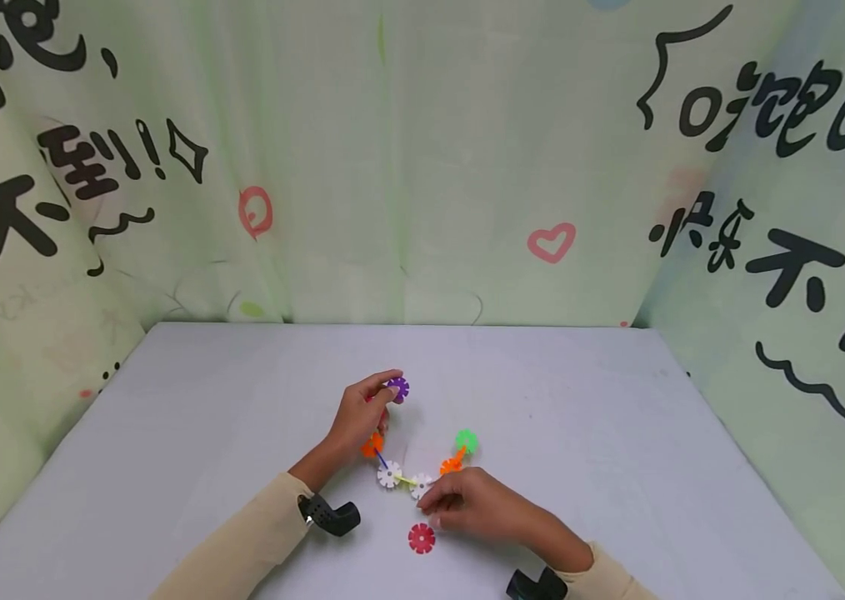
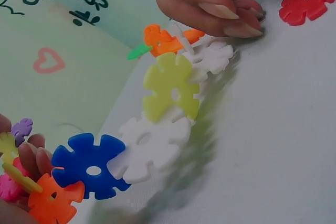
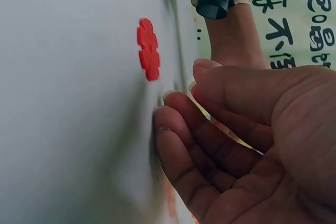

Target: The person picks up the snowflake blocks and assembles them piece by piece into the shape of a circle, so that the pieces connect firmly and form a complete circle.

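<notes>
A chain of slotted plastic snowflake discs curves over the table. My left hand point(image 1: 355, 415) pinches its far left end, by the purple disc point(image 1: 401, 390) and a pink disc point(image 2: 8, 188). From there the chain runs through an orange disc point(image 2: 56, 203), a blue disc point(image 2: 90, 169), a white disc point(image 2: 157, 142) and a yellow disc point(image 2: 170, 82), ending at a green disc point(image 1: 467, 441). A loose red disc point(image 1: 422, 538) lies flat at the near side. My right hand point(image 1: 478, 504) hovers just beyond it, fingers loosely bent, nothing between thumb and fingertips point(image 3: 176, 100).
The white tabletop point(image 1: 587, 400) spreads around both hands. Printed curtains point(image 1: 467, 167) hang behind the table and along its sides. Each wrist wears a black camera, such as the left wrist camera point(image 1: 332, 515).
</notes>
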Demonstrator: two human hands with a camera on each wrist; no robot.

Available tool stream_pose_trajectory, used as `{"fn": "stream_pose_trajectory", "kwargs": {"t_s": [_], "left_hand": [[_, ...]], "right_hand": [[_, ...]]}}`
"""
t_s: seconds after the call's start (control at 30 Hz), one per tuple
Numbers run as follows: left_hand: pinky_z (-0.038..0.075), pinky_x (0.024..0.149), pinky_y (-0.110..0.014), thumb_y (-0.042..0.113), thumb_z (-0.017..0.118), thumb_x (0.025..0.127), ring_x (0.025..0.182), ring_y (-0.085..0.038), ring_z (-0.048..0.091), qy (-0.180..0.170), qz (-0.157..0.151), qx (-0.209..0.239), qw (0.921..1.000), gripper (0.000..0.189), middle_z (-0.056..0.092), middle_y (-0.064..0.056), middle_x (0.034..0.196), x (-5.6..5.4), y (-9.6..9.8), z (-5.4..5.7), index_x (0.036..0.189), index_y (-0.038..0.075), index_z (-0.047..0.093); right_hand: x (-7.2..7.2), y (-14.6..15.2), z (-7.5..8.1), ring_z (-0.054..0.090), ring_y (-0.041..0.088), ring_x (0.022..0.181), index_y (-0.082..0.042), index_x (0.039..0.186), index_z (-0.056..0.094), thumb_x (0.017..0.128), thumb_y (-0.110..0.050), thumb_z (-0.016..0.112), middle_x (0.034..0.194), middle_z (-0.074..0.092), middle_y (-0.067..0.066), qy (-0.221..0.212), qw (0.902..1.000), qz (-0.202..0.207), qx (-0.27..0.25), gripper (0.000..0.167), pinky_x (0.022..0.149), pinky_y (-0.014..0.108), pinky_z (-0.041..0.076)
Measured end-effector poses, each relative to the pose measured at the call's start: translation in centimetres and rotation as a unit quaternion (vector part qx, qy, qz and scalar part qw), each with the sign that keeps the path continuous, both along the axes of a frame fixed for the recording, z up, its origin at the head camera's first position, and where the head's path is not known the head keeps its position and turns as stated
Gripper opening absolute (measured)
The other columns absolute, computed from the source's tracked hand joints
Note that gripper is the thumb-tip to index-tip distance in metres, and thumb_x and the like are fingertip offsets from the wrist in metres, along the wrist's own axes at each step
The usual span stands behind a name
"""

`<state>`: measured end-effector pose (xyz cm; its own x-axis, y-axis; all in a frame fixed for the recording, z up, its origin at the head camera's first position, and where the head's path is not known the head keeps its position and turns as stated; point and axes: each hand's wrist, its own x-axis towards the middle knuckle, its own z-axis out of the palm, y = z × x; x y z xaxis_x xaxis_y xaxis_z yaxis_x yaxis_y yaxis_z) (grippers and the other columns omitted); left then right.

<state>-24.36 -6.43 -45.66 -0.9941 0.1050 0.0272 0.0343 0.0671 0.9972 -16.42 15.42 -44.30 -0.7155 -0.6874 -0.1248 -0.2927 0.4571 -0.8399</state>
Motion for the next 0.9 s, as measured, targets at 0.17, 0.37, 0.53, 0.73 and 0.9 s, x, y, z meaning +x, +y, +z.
{"fn": "stream_pose_trajectory", "kwargs": {"t_s": [0.17,0.37,0.53,0.73,0.9], "left_hand": [[0.046,0.052,-0.022,0.017,0.053,0.100,0.054,-0.017,0.045,0.002,0.000,-0.001,1.0000,0.034,0.066,-0.014,0.099,-0.1,-0.1,0.0,0.133,0.009,0.060],[0.046,0.050,-0.022,0.016,0.052,0.100,0.052,-0.016,0.045,0.002,-0.004,0.007,1.0000,0.034,0.066,-0.009,0.096,-0.1,-0.1,-0.1,0.132,0.007,0.059],[0.046,0.050,-0.022,0.015,0.052,0.100,0.051,-0.016,0.045,-0.005,-0.009,0.010,0.9999,0.034,0.066,-0.008,0.095,0.0,-0.1,-0.1,0.132,0.005,0.060],[0.046,0.050,-0.021,0.015,0.052,0.100,0.051,-0.016,0.045,-0.006,-0.010,0.006,0.9999,0.034,0.066,-0.010,0.096,0.2,-0.1,0.1,0.132,0.006,0.060],[0.046,0.050,-0.021,0.014,0.051,0.100,0.051,-0.016,0.045,-0.003,-0.011,0.004,0.9999,0.034,0.067,-0.012,0.097,0.1,-0.2,0.0,0.132,0.005,0.060]], "right_hand": [[0.3,-0.5,-0.3,0.057,0.005,0.079,-0.007,0.102,0.074,0.083,-0.004,0.075,0.092,0.066,-0.007,0.022,0.9997,0.011,-0.003,0.019,0.073,0.022,0.050],[0.8,-1.1,-0.3,0.057,0.007,0.080,-0.008,0.101,0.075,0.081,-0.006,0.077,0.092,0.064,-0.009,0.009,0.9998,-0.015,0.007,0.020,0.075,0.022,0.050],[1.0,-1.3,-0.5,0.055,0.005,0.081,-0.011,0.100,0.075,0.078,-0.009,0.081,0.090,0.060,-0.013,0.024,0.9991,-0.006,0.034,0.022,0.076,0.021,0.050],[1.1,-1.5,-0.3,0.052,0.002,0.081,-0.013,0.098,0.076,0.078,-0.007,0.081,0.088,0.055,-0.015,0.042,0.9964,0.008,0.074,0.022,0.076,0.020,0.048],[1.3,-1.6,0.0,0.050,0.003,0.079,-0.015,0.093,0.072,0.077,-0.007,0.082,0.085,0.053,-0.013,0.049,0.9944,0.009,0.093,0.021,0.073,0.019,0.048]]}}
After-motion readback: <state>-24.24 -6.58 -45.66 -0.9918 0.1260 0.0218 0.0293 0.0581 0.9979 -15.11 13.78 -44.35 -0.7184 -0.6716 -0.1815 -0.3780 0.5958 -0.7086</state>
